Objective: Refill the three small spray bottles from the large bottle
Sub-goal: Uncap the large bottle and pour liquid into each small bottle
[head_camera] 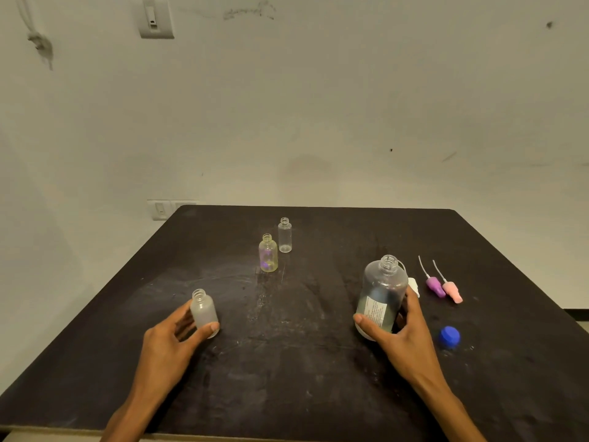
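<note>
Matt scuffed table (287,362), clear plastic bottle (382,291)

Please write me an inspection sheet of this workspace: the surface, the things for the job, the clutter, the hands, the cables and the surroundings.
Surface: dark table, scuffed with pale marks.
Job's things: large bottle uncapped, upright; frosted small bottle, yellowish small bottle and clear small bottle, all open and upright; purple spray head, pink spray head and a white spray head partly hidden behind the large bottle; blue cap lying apart.
Clutter: nothing seen.
Hands: left hand grips the frosted small bottle; right hand grips the large bottle.
Cables: a cord hangs on the wall, upper left.
Surroundings: pale marked wall with switch plates.
</note>
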